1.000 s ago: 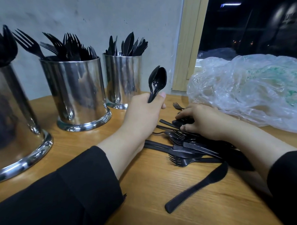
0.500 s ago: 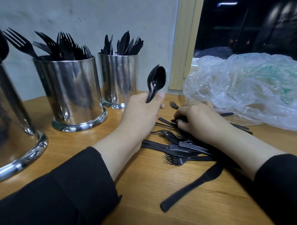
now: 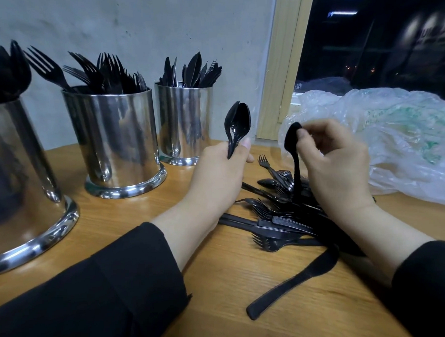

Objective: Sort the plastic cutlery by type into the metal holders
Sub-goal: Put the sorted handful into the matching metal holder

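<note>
L hand [image 3: 218, 177] sits mid-table w/ fingers curled round the handles of two black spoons [image 3: 237, 125], thumb pressed on the front; bowls stick up, nested one behind the other. R hand [image 3: 336, 163] is raised just above the loose pile, thumb + fingers pinching a third spoon [image 3: 293, 150] near its bowl, handle hanging straight down toward the pile; bowl end is blurred.

Loose pile of cutlery [image 3: 282, 216] lies on the table [image 3: 221, 283] between and under the two hands: forks, knives, at least one spoon, all black, overlapping. One knife [image 3: 293, 285] lies apart from the heap at the near side, angled toward the viewer.

Three metal holders along the wall, left side:
- near-left holder [image 3: 20, 182], partly cut by frame edge, spoons in it
- middle holder [image 3: 113, 142], full of forks, tines up, one fork leaning out to the left
- far holder [image 3: 186, 124], knives, blades up, w/ what looks like a fork or two at its right edge

Holders stand apart from each other, none touched by a hand.

Crumpled clear plastic bag [image 3: 393, 140] lies on the table at right, just behind the R hand, next to the window frame [image 3: 281, 76]. Both arms in black sleeves [image 3: 94, 301].
</note>
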Demonstrator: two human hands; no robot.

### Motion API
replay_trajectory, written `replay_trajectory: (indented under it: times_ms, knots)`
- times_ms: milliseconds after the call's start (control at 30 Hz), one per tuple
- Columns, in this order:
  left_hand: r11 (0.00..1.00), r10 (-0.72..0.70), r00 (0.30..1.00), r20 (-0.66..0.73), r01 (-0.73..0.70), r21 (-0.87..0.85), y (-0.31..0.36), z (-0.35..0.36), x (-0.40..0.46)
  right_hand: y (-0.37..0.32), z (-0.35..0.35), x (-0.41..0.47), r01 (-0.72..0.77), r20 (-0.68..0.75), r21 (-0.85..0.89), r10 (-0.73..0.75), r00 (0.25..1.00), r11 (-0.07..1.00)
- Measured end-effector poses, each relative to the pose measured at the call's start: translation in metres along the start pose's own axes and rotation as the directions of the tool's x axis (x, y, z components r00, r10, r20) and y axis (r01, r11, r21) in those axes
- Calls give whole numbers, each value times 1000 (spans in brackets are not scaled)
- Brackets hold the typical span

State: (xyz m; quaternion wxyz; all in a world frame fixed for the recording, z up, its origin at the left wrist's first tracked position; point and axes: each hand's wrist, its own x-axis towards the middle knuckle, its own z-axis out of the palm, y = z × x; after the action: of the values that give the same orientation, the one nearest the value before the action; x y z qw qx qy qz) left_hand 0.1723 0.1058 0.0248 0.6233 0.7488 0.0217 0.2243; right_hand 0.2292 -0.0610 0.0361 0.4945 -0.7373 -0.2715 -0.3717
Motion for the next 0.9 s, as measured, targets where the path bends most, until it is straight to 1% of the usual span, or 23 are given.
replay_trajectory:
  times_ms: [33, 100, 200, 267, 400, 467, 533, 567, 633, 700, 800, 867, 900]
  knots:
    - [1000, 18, 1000, 5, -18, 25, 0, 0, 0, -2, 0, 0, -51, -36, 73, 54, 998, 996]
    - [998, 44, 999, 19, -45, 43, 0, 2, 0, -7, -1, 2, -108, -92, 192, 127, 988, 975]
    - [998, 53, 996, 66, -55, 34, 2, 4, -2, -14, 2, 3, -141, -119, 287, 181, 976, 947]
    - [999, 36, 989, 144, -35, -9, 5, 8, -5, -16, 5, 0, -157, -96, 294, 192, 977, 943]
    - [997, 24, 951, 309, 0, -76, 7, 14, -13, -16, 10, -3, -164, -42, 267, 181, 983, 950]
    - [997, 31, 955, 295, -9, -77, 7, 14, -14, -14, 11, -3, -204, 29, 255, 204, 979, 945]
    - [995, 5, 978, 207, 16, -99, 7, 11, -11, -7, 10, -7, -212, 110, 160, 196, 974, 964]
    - [994, -1, 987, 158, 18, -109, 8, 9, -8, -2, 7, -11, -176, 163, 75, 162, 973, 982]
    - [994, -3, 997, 77, 11, -105, 8, 3, -3, 4, -2, -20, -21, 310, -84, 46, 950, 996]
    - [992, -37, 999, 31, 40, -121, 6, 0, -1, 6, -13, -29, 127, 456, -137, -51, 889, 982]
    - [981, -86, 995, 42, 92, -172, 5, 2, -2, 5, -26, -39, 246, 651, -159, -86, 754, 956]
    - [981, -70, 994, 81, 83, -173, 4, 4, -5, 6, -31, -44, 293, 725, -186, -70, 685, 938]
    - [983, -58, 993, 98, 74, -169, 4, 5, -6, 7, -33, -45, 299, 743, -195, -58, 667, 934]
